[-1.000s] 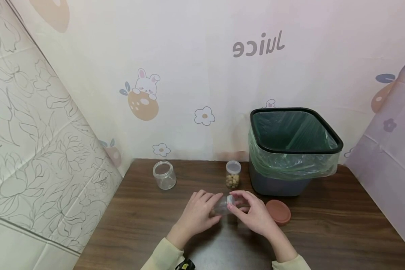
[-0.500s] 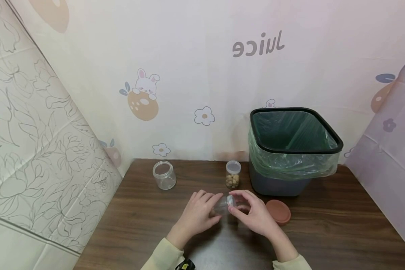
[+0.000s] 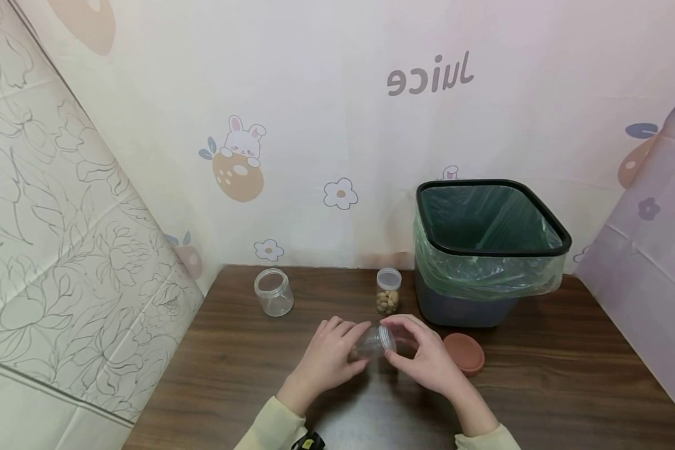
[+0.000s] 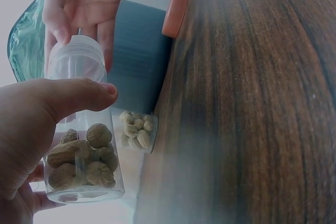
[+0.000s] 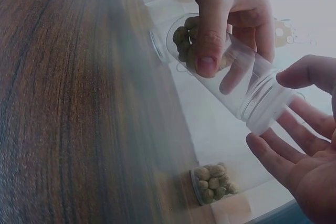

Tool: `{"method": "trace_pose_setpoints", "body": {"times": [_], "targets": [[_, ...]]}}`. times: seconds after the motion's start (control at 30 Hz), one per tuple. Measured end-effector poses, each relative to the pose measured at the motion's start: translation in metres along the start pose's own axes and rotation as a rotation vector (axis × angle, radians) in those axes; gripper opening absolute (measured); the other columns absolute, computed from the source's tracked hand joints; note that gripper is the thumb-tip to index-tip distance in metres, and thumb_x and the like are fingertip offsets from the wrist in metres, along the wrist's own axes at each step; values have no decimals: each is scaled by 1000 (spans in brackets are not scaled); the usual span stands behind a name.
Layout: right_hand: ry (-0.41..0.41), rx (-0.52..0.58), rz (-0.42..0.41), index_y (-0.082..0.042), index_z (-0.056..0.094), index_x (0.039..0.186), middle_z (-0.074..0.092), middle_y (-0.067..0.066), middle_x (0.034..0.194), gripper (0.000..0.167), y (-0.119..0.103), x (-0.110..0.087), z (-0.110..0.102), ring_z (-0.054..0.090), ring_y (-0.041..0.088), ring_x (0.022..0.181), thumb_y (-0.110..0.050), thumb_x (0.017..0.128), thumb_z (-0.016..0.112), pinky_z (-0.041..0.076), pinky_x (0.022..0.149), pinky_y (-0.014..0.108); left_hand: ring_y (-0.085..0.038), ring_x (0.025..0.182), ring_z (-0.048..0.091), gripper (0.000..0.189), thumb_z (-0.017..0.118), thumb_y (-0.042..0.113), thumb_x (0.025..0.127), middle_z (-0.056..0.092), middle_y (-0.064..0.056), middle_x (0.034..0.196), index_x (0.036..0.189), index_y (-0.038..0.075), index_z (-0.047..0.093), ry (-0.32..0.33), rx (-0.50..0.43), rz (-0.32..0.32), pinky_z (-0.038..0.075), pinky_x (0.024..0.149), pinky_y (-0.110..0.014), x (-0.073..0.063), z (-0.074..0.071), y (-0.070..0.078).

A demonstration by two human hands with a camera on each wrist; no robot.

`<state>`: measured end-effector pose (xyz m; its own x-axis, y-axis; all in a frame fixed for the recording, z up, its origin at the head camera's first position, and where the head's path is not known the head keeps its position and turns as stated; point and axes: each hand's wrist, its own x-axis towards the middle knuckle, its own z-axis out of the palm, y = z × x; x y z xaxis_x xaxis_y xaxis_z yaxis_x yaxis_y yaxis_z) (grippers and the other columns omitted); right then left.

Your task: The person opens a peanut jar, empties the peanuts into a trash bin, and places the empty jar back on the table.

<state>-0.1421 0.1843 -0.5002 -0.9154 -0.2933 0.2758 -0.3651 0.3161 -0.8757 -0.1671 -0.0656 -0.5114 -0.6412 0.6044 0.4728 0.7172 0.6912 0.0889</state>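
Note:
My left hand [image 3: 327, 357] grips a small clear plastic jar [image 3: 369, 343] round its body. The jar lies tilted on its side above the table, its neck toward my right hand [image 3: 425, 357]. Several peanuts in their shells [image 4: 68, 153] are bunched at its base in the left wrist view. At the other end is a frosted, see-through lid [image 5: 270, 114], which the thumb and fingertips of my right hand pinch at its edge. Behind the hands stands a second lidded jar [image 3: 389, 291], partly filled with pale nuts in shells.
An open, clear, wider jar [image 3: 274, 292] stands at the back left. A grey bin [image 3: 455, 306] with a black rim and a green liner is at the back right. In front of it lies a round terracotta-coloured lid [image 3: 464, 354] on the dark wooden table [image 3: 230, 375].
My right thumb and fingers have shifted slightly at the jar's neck, and more of its ridged ring shows. My left hand has hardly moved.

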Motion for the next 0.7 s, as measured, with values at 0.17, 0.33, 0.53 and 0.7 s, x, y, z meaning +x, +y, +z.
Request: {"method": "trace_pose_setpoints", "body": {"times": [0.17,0.33,0.53,0.7], "targets": [[1,-8,-20,-21,67,138,68,2,135,61,0,0,-1,69,29,122,10,88,84,59,102,46,-19,105,65,72,98,41,80,76,2,117,143,18,70,-6,1,-1,53,88,-41,0,-1,0],[3,-12,-23,-17,67,139,68,2,135,63,1,0,-3,69,24,122,11,86,85,59,102,48,-18,104,65,72,98,40,80,76,2,116,143,18,70,1,5,5,53,88,-41,0,-1,-1],[17,-15,-26,-14,68,138,68,2,133,61,1,0,-6,70,23,120,10,85,86,59,100,51,-18,105,65,72,97,43,81,76,3,116,143,18,70,-4,18,1,53,88,-40,0,0,-3],[40,-15,-35,-17,68,139,69,6,134,59,2,0,-11,69,27,118,1,87,89,62,96,48,-18,105,66,72,97,43,81,76,4,115,143,18,70,-2,14,-10,54,88,-41,0,-1,-4]]}}
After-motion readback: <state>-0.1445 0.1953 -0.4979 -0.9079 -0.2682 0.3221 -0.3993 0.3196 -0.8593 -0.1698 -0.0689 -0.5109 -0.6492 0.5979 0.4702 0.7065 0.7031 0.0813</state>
